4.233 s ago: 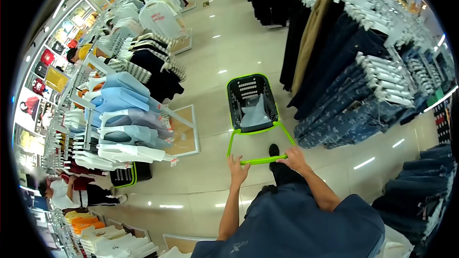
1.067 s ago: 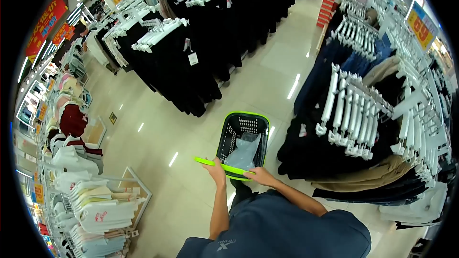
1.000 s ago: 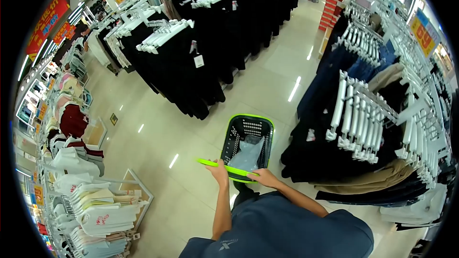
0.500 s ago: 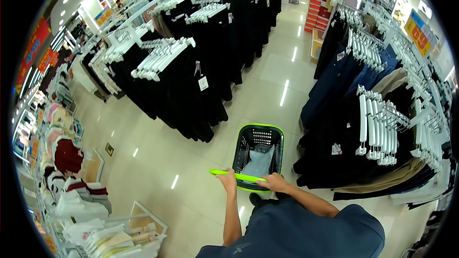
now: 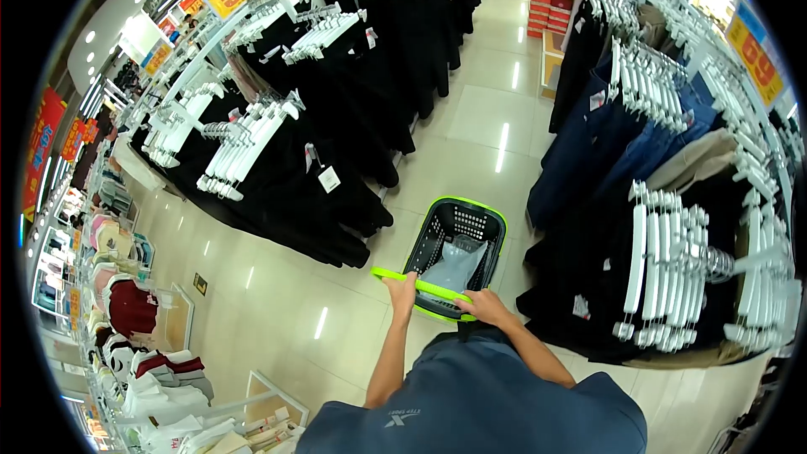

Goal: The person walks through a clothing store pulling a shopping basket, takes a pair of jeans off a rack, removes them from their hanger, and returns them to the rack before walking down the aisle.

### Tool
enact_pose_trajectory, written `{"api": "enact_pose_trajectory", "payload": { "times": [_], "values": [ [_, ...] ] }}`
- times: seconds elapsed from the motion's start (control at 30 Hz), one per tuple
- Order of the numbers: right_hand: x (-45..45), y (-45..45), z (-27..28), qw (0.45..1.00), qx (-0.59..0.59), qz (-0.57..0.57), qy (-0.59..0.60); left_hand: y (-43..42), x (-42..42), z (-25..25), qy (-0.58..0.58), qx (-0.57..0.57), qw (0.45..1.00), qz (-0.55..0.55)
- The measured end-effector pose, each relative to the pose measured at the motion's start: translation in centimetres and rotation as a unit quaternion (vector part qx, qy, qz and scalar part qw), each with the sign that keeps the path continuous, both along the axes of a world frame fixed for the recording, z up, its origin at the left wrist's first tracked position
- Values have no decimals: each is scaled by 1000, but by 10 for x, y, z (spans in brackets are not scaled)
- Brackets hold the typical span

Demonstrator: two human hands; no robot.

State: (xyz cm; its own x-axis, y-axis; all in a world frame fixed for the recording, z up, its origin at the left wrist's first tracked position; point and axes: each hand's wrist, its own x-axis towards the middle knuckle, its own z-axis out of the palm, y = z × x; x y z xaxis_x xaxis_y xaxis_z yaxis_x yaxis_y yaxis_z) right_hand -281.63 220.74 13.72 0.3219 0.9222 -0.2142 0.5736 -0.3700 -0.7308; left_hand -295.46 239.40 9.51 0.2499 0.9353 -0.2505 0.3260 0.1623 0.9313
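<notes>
A dark shopping basket with a bright green rim stands in the aisle just ahead of my body. Its green handle tilts back toward me. My left hand wraps round the handle near its left end. Toward the other end, my right hand is closed on the same bar. Inside the basket lies a pale grey-blue item in clear plastic; its kind cannot be made out. The fingers of both hands are partly hidden by the handle.
Racks of black trousers on white hangers line the left. On the right hang jeans and more black trousers. The tiled aisle runs ahead, with stacked red boxes beyond. Folded clothes sit on stands at far left.
The racks on both sides have come nearer as I move forward along the aisle. The basket has turned slightly clockwise. Both hands keep their hold on its handle.
</notes>
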Motion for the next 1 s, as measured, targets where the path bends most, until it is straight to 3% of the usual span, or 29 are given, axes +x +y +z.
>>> {"api": "enact_pose_trajectory", "payload": {
  "times": [0.13,0.17,0.27,0.4,0.67,0.77,0.83,1.0],
  "values": [
    [51,22,9,999,-22,-27,-11,33,50,-32,30,11,999,-27],
    [61,25,7,999,-17,-37,-22,32,66,-25,30,38,999,-4],
    [86,31,4,995,18,-82,-46,35,102,-2,8,-36,999,-12],
    [120,44,17,989,22,-107,-100,41,142,32,62,2,998,-23],
    [173,93,11,972,13,-171,-162,87,202,12,-33,-6,999,-29],
    [198,113,9,962,-13,-192,-196,99,227,7,-92,-77,993,-23],
    [220,126,-5,944,-8,-274,-186,114,245,-6,-138,-110,982,-62],
    [263,165,-2,905,13,-383,-187,188,280,-14,-243,-319,915,-45]
  ]
}}
